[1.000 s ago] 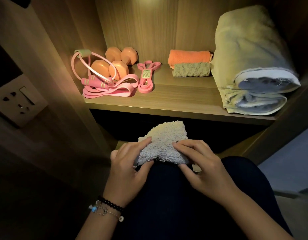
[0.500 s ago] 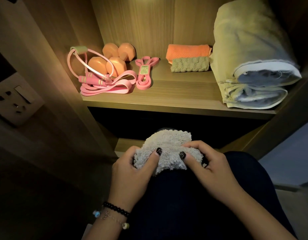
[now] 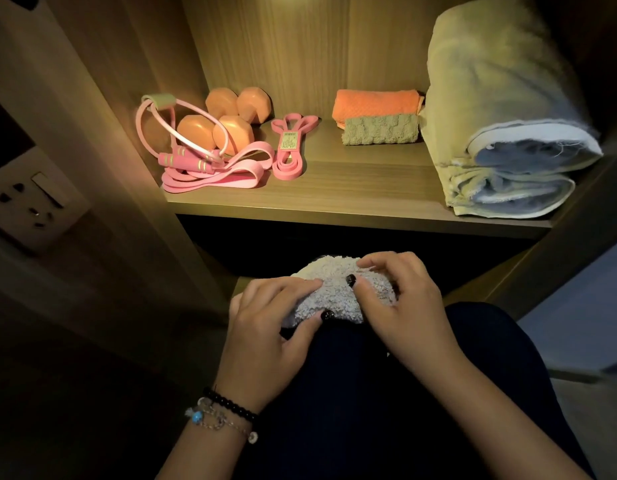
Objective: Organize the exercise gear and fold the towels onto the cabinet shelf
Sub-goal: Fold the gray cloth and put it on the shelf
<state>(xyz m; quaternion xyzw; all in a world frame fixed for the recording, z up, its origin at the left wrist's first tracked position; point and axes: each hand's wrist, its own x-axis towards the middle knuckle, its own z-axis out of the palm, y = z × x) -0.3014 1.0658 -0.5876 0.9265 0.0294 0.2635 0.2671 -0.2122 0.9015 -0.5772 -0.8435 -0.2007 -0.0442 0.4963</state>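
Observation:
A small fluffy grey-white towel lies bunched on my dark-trousered knee, below the shelf. My left hand grips its left side, thumb under and fingers over. My right hand pinches its right side with curled fingers. On the wooden shelf sit orange dumbbells, a pink jump rope, a wide pink resistance band and a narrow pink band. Further back lie a folded orange towel and a folded olive towel.
A large folded beige blanket fills the shelf's right end. A wall socket plate is on the left, outside the cabinet side panel. Below the shelf is a dark compartment.
Both hands have kept working the small towel on my knee, bunching it tighter; my right hand has moved up over its top right. The view has shifted slightly.

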